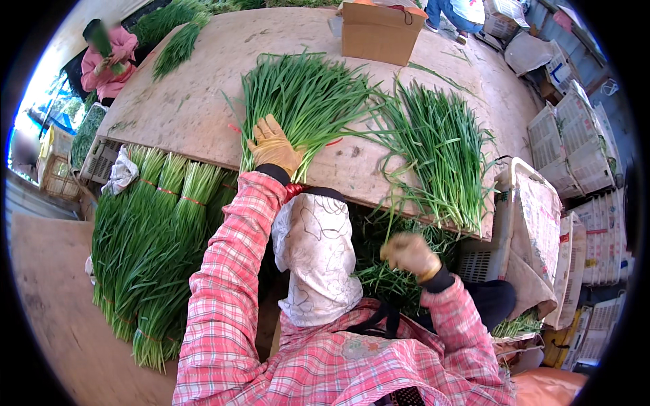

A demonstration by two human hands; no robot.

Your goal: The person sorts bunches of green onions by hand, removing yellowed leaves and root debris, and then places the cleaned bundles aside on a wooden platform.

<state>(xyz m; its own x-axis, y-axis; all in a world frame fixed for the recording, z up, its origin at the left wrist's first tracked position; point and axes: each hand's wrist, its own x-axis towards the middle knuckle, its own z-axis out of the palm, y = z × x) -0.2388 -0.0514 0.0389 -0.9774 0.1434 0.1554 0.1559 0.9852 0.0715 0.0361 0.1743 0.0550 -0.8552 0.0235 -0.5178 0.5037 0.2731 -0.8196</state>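
Note:
My left hand (276,145), in a yellowish work glove, lies with fingers spread over the stem ends of a loose heap of garlic chives (305,95) on the wooden board. Just below that wrist is a bunch of red ties (294,191); a red strip (334,142) shows beside the stems. My right hand (413,256), gloved too and slightly blurred, is raised in front of the board's near edge with its fingers curled in. Whether a thin blade is in them I cannot make out. Beyond it lies a second chive pile (443,152), its ends at the board's edge.
Tied chive bundles (152,243) lie at the left. Loose green leaves (386,271) lie below the board. A cardboard box (381,32) stands at the far side. Plastic crates (575,135) line the right. A co-worker in pink (108,64) holds greens at the far left.

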